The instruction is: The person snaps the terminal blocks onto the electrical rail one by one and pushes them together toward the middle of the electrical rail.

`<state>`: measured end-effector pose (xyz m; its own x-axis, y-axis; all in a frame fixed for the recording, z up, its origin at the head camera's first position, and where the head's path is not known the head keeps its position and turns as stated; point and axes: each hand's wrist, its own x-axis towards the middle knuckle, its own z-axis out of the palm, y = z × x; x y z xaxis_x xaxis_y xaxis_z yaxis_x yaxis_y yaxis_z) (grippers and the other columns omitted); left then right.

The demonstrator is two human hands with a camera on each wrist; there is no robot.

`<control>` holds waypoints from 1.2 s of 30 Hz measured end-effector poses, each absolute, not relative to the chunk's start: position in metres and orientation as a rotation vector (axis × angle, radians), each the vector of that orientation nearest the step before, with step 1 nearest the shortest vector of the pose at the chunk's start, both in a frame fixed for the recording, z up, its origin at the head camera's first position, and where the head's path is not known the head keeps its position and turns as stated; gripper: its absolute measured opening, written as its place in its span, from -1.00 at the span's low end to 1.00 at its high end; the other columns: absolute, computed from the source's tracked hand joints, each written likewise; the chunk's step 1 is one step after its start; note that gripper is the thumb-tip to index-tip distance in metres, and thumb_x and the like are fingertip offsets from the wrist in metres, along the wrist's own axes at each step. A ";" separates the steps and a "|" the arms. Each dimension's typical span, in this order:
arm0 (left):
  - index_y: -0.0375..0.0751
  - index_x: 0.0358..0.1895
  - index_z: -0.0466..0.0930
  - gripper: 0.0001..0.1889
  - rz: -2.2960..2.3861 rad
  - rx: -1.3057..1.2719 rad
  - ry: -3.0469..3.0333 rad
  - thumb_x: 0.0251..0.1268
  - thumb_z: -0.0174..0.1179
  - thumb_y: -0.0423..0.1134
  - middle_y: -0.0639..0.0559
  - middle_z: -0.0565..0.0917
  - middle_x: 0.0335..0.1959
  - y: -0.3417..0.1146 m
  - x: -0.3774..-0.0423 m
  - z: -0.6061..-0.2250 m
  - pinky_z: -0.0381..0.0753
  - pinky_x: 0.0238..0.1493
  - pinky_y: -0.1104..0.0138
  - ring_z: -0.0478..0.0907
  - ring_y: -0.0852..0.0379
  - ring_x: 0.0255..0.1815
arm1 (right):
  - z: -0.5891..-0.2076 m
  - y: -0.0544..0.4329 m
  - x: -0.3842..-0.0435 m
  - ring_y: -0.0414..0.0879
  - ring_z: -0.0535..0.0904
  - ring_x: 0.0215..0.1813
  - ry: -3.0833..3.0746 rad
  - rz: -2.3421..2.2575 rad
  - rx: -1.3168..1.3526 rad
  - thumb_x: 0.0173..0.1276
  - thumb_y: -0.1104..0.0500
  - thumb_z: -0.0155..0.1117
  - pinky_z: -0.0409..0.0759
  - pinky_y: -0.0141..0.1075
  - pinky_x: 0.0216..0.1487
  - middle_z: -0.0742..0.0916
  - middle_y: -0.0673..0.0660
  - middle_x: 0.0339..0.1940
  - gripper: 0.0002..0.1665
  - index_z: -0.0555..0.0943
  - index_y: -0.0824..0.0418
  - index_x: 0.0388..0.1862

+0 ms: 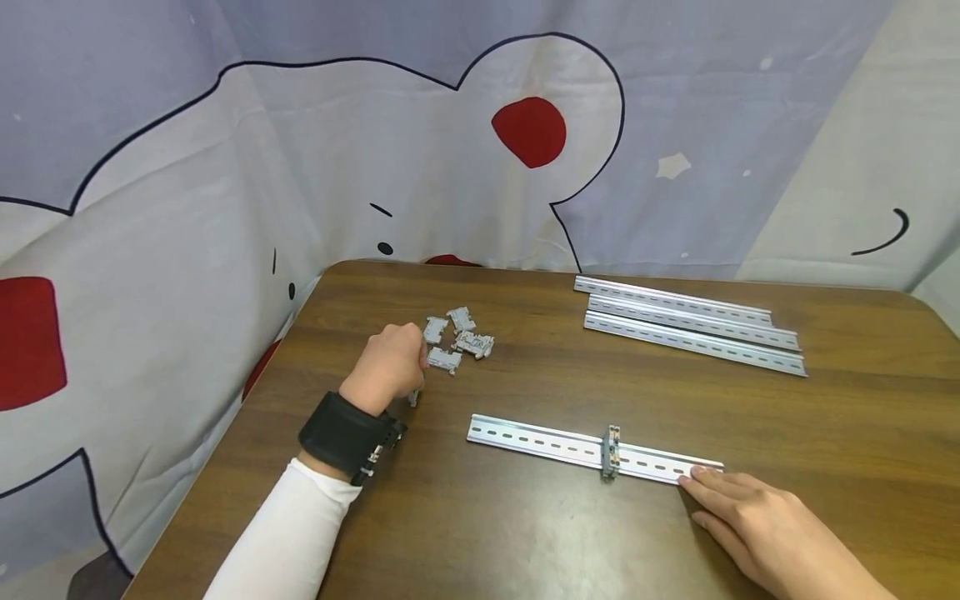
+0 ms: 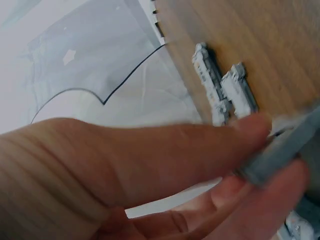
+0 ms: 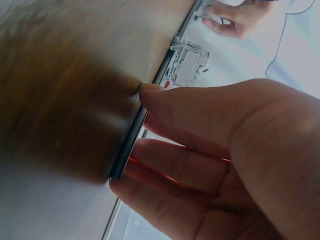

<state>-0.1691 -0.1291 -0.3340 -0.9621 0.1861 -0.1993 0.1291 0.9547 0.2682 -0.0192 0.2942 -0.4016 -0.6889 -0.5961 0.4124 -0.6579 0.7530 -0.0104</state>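
My left hand (image 1: 386,362) is over the table's left side, beside a loose group of grey terminal blocks (image 1: 444,359). Between its thumb and fingers it pinches one grey terminal block (image 2: 282,150), blurred in the left wrist view. A slotted metal DIN rail (image 1: 540,440) lies across the middle of the table, with a terminal block (image 1: 611,454) standing upright on it, right of centre. At the rail's right end, my right hand (image 1: 757,517) holds it, thumb at the near edge and fingers across the end, as the right wrist view shows.
Three more DIN rails (image 1: 693,342) lie side by side at the back right of the wooden table (image 1: 525,533). A printed cloth (image 1: 360,150) hangs behind the table and down its left side. A black band (image 1: 345,437) circles the left wrist.
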 end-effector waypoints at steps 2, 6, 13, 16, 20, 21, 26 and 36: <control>-0.22 -0.37 0.63 -0.84 0.354 0.247 2.887 -0.02 0.29 -0.52 -0.06 0.65 -0.35 -0.126 -0.168 -0.335 0.51 -0.29 0.17 0.53 0.02 -0.37 | -0.402 0.294 -0.019 0.02 0.70 -0.06 -2.564 0.221 0.958 0.49 -0.25 -0.01 0.62 -0.15 -0.16 0.76 0.06 -0.05 -0.42 0.72 0.14 -0.01; -0.25 -0.29 0.69 -0.82 0.357 0.250 2.878 -0.03 0.34 -0.48 -0.08 0.69 -0.28 -0.119 -0.165 -0.335 0.54 -0.29 0.16 0.55 0.03 -0.36 | -0.403 0.294 -0.019 0.03 0.70 -0.06 -2.551 0.218 0.971 0.51 -0.25 -0.08 0.63 -0.13 -0.18 0.76 0.07 -0.05 -0.39 0.72 0.15 -0.01; -0.19 -0.42 0.71 -0.85 0.492 0.316 2.844 -0.08 0.50 -0.35 0.01 0.67 -0.36 -0.108 -0.153 -0.331 0.54 -0.37 0.25 0.53 0.11 -0.45 | -0.402 0.293 -0.018 0.05 0.70 -0.06 -2.560 0.210 0.974 0.52 -0.25 -0.08 0.64 -0.10 -0.19 0.76 0.08 -0.05 -0.38 0.72 0.17 -0.01; -0.17 -0.46 0.70 -0.85 0.543 0.342 2.834 -0.08 0.52 -0.33 0.04 0.67 -0.41 -0.102 -0.148 -0.331 0.57 -0.33 0.23 0.57 0.18 -0.60 | -0.401 0.293 -0.017 0.05 0.70 -0.06 -2.578 0.215 0.961 0.48 -0.22 0.04 0.64 -0.09 -0.19 0.76 0.08 -0.04 -0.45 0.71 0.16 0.00; -0.13 -0.63 0.58 -0.80 0.606 0.414 2.817 -0.07 0.42 -0.42 0.11 0.60 -0.65 -0.094 -0.141 -0.332 0.55 -0.39 0.27 0.53 0.26 -0.79 | -0.400 0.294 -0.016 0.06 0.70 -0.05 -2.592 0.220 0.953 0.46 -0.17 0.12 0.65 -0.09 -0.20 0.75 0.09 -0.03 -0.51 0.70 0.16 0.02; -0.12 -0.67 0.53 -0.77 0.618 0.433 2.810 -0.07 0.37 -0.44 0.13 0.56 -0.72 -0.092 -0.140 -0.333 0.51 -0.43 0.30 0.51 0.27 -0.81 | -0.399 0.294 -0.016 0.07 0.70 -0.05 -2.594 0.221 0.951 0.45 -0.16 0.13 0.65 -0.09 -0.20 0.75 0.09 -0.02 -0.52 0.70 0.16 0.02; -0.10 -0.75 0.37 -0.72 0.670 0.492 2.796 -0.12 0.20 -0.51 0.18 0.40 -0.90 -0.083 -0.136 -0.337 0.28 -0.65 0.40 0.46 0.30 -0.87 | -0.400 0.294 -0.016 0.04 0.70 -0.04 -2.591 0.220 0.939 0.44 -0.17 0.15 0.64 -0.10 -0.19 0.75 0.07 -0.02 -0.53 0.70 0.13 0.03; -0.01 -0.88 0.20 -0.59 0.595 0.543 2.860 -0.26 0.14 -0.55 0.23 0.25 -0.99 -0.071 -0.131 -0.344 0.22 -0.67 0.43 0.32 0.32 -0.94 | -0.401 0.294 -0.017 0.06 0.70 -0.04 -2.590 0.220 0.949 0.45 -0.20 0.11 0.63 -0.09 -0.18 0.75 0.09 -0.02 -0.48 0.71 0.16 0.02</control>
<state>-0.1313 -0.0708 -0.3441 -0.9193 0.3830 -0.0903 0.3152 0.8542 0.4135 -0.0167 0.2943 -0.4011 -0.7036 -0.5905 0.3953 -0.6487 0.7608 -0.0182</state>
